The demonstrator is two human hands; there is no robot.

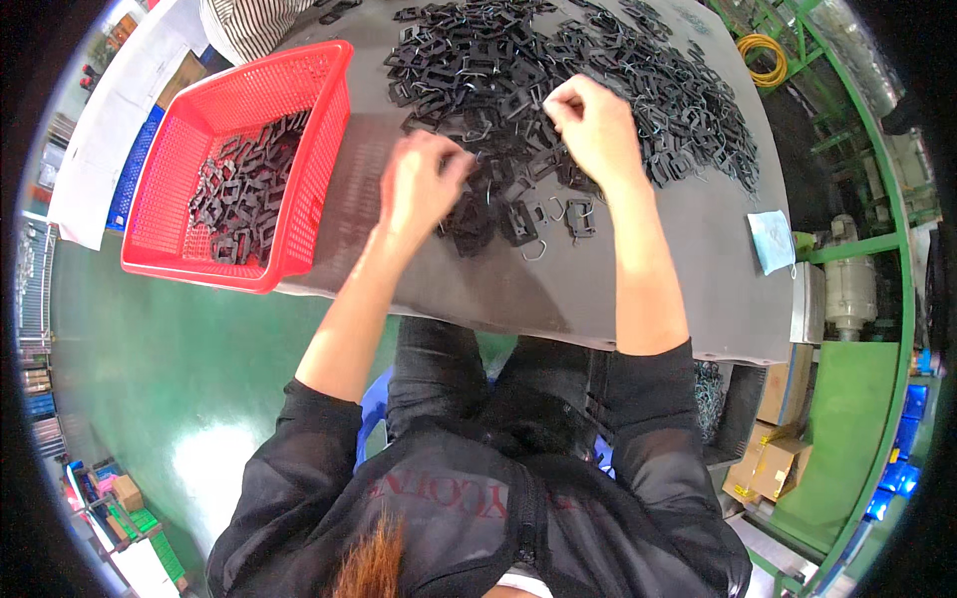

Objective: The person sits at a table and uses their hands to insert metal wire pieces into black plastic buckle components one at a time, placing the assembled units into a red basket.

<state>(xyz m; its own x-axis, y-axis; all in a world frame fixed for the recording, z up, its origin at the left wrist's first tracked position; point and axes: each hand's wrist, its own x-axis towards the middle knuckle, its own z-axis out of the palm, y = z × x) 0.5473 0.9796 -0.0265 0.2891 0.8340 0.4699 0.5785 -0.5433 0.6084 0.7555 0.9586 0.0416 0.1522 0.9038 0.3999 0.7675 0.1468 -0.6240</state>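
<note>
Over the grey desk (723,274), my left hand (419,179) and right hand (598,130) stand apart from each other, above a broad heap of black hooked buckles (678,110). The left hand, blurred, has its fingers curled at the near left fringe of the heap; the right hand has thumb and fingers drawn close together above it. I cannot tell whether either one pinches a piece. More black pieces (244,189) lie in the red basket (334,149) at left.

The first hazard, as I judge it, is loss: a loose wire hook (541,249) and a single buckle (580,219) lie on the heap's near side, where a sweeping forearm could push them toward the front edge. The second is snagging: the heaped pieces overlap, so one lifted quickly could drag its neighbours along by their hooks. The third is tipping: the basket appears to reach the desk's border, and a knock from the left arm could shift it.
</note>
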